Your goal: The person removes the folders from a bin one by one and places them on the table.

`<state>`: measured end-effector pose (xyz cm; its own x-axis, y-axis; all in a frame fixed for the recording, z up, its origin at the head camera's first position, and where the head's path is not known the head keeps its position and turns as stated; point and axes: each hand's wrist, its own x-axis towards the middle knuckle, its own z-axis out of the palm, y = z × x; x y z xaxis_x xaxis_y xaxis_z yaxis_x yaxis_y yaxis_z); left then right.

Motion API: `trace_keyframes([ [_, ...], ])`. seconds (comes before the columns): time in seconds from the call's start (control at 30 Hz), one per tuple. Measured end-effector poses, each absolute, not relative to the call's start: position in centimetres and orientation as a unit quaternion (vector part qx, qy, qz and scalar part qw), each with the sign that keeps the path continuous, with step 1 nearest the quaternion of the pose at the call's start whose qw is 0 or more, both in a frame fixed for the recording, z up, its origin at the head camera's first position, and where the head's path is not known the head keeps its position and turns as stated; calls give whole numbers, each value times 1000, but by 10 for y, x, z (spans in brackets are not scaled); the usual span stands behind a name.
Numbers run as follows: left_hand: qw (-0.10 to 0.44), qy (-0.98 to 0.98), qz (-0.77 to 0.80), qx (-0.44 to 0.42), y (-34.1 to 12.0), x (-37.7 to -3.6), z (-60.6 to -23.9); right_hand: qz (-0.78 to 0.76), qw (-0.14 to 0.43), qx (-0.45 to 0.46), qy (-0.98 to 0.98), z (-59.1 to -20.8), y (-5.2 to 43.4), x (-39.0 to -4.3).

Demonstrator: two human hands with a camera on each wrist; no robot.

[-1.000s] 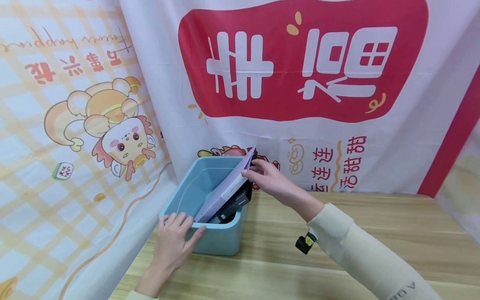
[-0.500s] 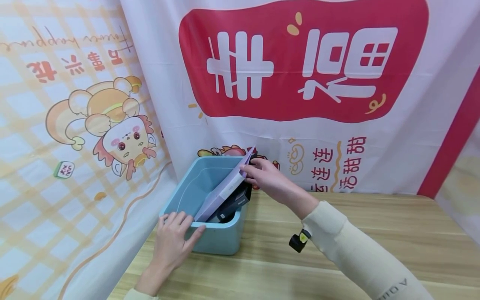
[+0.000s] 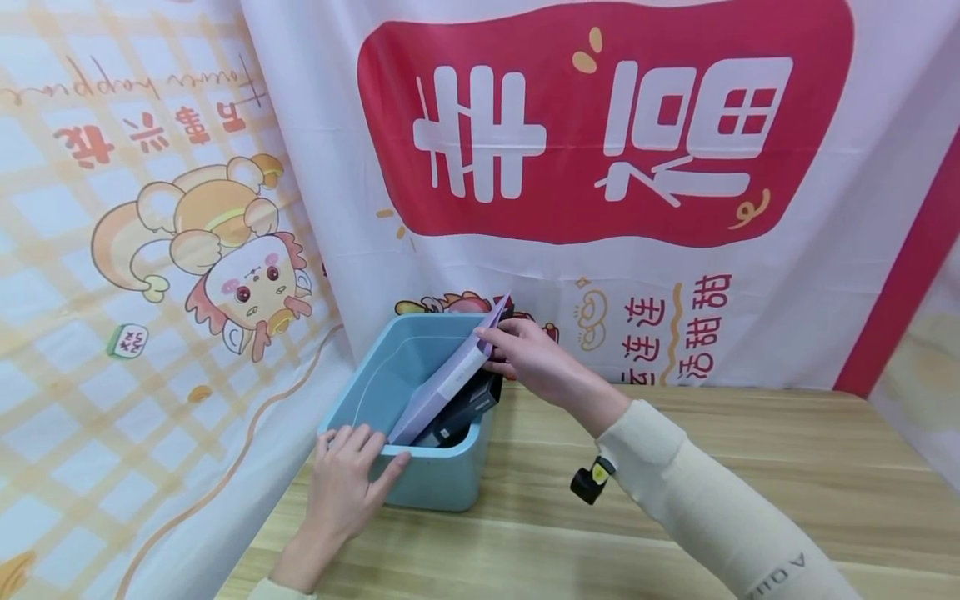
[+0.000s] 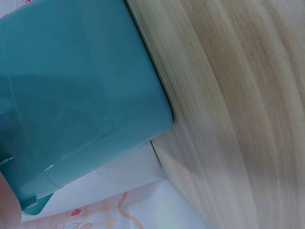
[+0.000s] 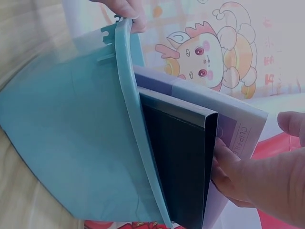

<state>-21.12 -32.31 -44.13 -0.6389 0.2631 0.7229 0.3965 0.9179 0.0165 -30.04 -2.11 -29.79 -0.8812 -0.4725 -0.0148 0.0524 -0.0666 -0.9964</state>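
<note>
Both hands are at the blue bin point(image 3: 420, 475). Left hand point(image 3: 347, 482) lies on the near rim with fingers spread and fairly straight, thumb over the edge, steadying the bin rather than clasping it. Right hand point(image 3: 534, 357) is at the far rim, its fingers curled round the top end of the lilac folder point(image 3: 442, 387), with the thumb on the folder's upper face; the right wrist view shows fingertips point(image 5: 224, 174) pressed against the folder's edge beside the black folder point(image 5: 178, 167).

The step in hand looks like seating the lilac folder in the bin. It leans from the right hand's fingers down toward the left hand, its low end inside the bin, its top corner above the rim. Judging from that, the next move calls for easing it down while the left hand keeps the bin from sliding on the wooden table point(image 3: 712, 483).

Inside the bin are 2 things: the lilac folder and, under it on the right-hand side, the black folder point(image 3: 465, 408). On the left-hand side of the folders the bin's inside shows bare blue. Behind both hands hangs a printed banner point(image 3: 600, 133).
</note>
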Motion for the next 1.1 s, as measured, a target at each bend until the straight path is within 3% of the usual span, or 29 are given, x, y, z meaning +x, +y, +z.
trace_keyframes([
  [0.43, 383, -900, -90, -187, -323, -211, -443, -717, 182, -204, 642, -302, -29, -297],
  [1.1, 388, -898, -87, -188, -323, -213, -444, -681, 136, -185, 695, -301, -61, -284],
])
